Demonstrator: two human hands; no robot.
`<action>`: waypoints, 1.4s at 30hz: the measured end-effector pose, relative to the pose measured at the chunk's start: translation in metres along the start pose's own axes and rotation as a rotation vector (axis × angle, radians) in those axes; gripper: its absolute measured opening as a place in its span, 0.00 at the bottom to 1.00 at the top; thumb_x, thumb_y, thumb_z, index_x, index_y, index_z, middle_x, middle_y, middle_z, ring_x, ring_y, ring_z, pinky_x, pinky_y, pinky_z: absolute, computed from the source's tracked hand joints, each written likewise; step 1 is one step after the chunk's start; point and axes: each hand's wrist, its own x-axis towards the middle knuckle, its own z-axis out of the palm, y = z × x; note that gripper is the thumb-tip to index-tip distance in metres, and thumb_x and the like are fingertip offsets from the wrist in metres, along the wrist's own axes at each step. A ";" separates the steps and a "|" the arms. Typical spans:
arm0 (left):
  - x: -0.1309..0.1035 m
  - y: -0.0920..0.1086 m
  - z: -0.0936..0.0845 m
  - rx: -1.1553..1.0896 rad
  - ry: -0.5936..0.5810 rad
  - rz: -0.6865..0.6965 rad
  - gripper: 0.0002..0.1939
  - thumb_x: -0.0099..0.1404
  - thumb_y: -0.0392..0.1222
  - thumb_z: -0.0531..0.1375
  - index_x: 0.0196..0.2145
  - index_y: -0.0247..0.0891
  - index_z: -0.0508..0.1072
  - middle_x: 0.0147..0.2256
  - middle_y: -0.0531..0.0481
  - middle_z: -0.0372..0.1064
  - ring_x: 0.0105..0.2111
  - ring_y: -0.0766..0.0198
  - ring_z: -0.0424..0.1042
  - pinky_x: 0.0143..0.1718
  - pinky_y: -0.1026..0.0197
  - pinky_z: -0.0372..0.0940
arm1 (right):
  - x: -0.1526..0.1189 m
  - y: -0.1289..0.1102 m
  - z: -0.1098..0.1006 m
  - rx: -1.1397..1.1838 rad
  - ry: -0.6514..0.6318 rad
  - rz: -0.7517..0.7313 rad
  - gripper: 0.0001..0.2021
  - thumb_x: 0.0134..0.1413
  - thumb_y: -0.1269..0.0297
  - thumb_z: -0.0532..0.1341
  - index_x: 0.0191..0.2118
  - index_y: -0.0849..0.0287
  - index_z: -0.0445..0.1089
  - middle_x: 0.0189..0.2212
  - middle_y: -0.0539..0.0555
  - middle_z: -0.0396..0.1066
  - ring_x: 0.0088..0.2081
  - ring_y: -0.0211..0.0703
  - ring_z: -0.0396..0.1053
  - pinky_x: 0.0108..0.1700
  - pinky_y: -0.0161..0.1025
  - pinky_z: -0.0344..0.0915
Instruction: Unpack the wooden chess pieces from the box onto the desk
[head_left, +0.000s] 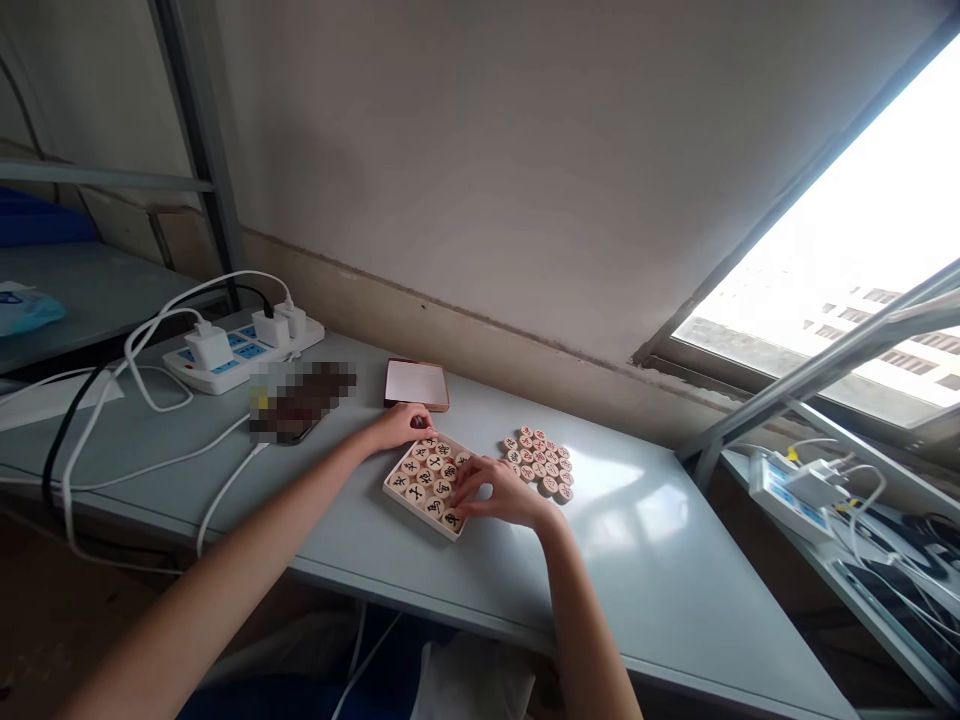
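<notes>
A shallow, light-coloured box (pixel 424 516) lies on the desk, filled with rows of round Chinese chess pieces (pixel 415 491) marked in black. At its far left corner, my left hand (pixel 403 426) has its fingers curled against the rim. Bent over the box's right side is my right hand (pixel 496 491), thumb and fingers drawn together on a piece near the edge; the fingers partly hide that piece and its neighbours. To the right, a cluster of red-marked Chinese chess pieces (pixel 539 458) lies loose on the desk, a few black-marked ones among them.
Behind my left hand lies a box lid (pixel 417 384), inside up. A white power strip (pixel 232 350) with plugged-in chargers and trailing cables stands at the left, near a blurred-out object (pixel 300 402). Metal frame bars (pixel 832 340) and another power strip (pixel 799 495) are at the right.
</notes>
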 end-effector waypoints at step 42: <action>-0.001 -0.001 0.001 0.047 0.007 0.018 0.16 0.56 0.54 0.57 0.28 0.36 0.71 0.32 0.47 0.70 0.32 0.60 0.67 0.32 0.62 0.59 | 0.013 0.071 -0.004 -0.306 0.795 0.656 0.16 0.57 0.56 0.47 0.39 0.51 0.70 0.45 0.52 0.69 0.48 0.47 0.60 0.52 0.49 0.47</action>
